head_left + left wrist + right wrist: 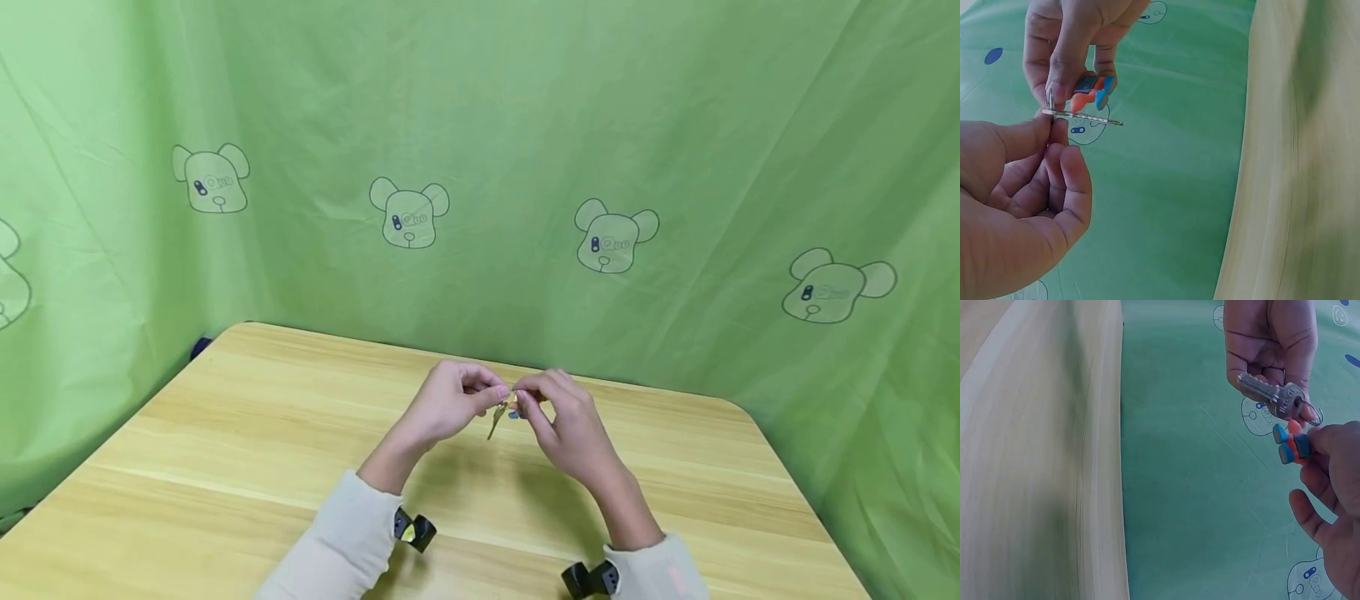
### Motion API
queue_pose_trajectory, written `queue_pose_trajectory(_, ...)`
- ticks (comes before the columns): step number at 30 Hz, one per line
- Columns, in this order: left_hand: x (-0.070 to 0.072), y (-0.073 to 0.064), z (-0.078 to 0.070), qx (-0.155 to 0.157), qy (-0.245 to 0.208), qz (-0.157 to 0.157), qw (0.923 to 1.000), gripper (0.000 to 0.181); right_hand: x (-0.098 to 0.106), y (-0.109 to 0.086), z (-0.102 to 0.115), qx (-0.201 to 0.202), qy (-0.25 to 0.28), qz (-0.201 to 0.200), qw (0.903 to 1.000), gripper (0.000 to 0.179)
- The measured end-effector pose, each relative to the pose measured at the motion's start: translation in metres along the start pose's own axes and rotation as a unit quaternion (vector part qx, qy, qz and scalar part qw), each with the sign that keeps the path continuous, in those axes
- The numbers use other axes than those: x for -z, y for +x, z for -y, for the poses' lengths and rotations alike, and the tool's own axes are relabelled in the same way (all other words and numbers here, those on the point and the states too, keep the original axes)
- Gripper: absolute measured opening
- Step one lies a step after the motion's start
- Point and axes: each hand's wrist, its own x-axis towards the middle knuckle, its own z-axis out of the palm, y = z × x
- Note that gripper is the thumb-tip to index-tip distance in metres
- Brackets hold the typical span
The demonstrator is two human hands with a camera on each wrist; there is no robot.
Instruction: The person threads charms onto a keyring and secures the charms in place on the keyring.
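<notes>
A silver key [1269, 394] hangs from a thin metal key ring [1313, 414], just under the fingertips of my left hand [450, 404]. With thumb and forefinger that hand pinches the ring beside the key's head. From the other side my right hand [566, 425] pinches the same ring, its fingertips nearly meeting the left ones. A small orange and blue charm [1292, 444] dangles by the right fingers; the left wrist view shows it above the key [1091, 117]. Fingers partly hide the ring, so the exact contact points are unclear.
Both hands are held above a light wood-grain table [225, 433] with rounded far corners. A green curtain [495, 100] printed with bear heads surrounds the table's back and sides. Black wrist cameras [423, 533] sit at the cuffs of the pale sleeves.
</notes>
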Motion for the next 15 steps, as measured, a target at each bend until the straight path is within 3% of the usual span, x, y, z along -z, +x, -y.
queue_pose_trajectory(6, -0.0029, 0.0000, -0.0029, -0.001, -0.006, -0.020, 0.9998, 0.012, -0.0006, -0.0002, -0.0008, -0.016, -0.024, -0.028, 0.9992, 0.012)
queue_pose_trajectory(15, -0.0066, -0.0007, -0.0017, -0.037, 0.030, -0.010, 0.9988, 0.012, -0.0023, -0.0004, 0.0005, -0.030, -0.054, -0.038, 0.9974, 0.012)
